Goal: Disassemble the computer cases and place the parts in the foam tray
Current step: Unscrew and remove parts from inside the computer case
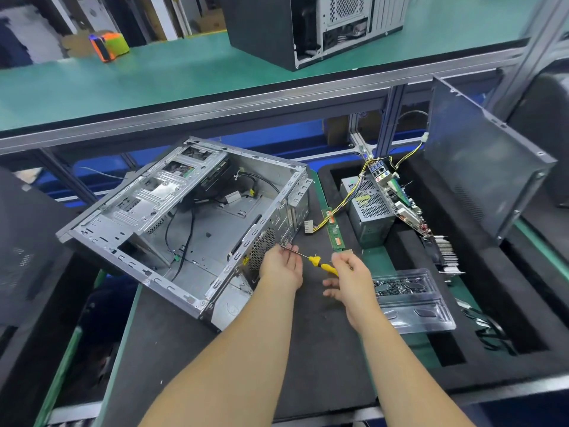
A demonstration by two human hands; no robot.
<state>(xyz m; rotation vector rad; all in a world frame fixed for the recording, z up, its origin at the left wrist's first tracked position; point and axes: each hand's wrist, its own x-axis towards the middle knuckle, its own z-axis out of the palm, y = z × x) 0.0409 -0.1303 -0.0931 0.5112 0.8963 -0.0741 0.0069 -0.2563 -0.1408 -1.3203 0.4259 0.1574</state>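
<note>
An opened silver computer case [191,217] lies on its side on the dark mat, cables still inside. My left hand [281,268] hovers palm-up by the case's rear corner, fingers relaxed, under the metal shaft of a yellow-handled screwdriver [317,260]. My right hand [351,277] grips the screwdriver's handle. To the right, the black foam tray [498,318] holds a power supply [368,211], a motherboard [400,198] standing on edge, a heatsink card [446,252] and a RAM stick [334,231].
A clear plastic tray [412,300] with several screws sits just right of my right hand. A dark side panel [486,167] leans upright at the tray's far right. Another computer case [311,26] stands on the green upper shelf. A black case [27,248] is at the left.
</note>
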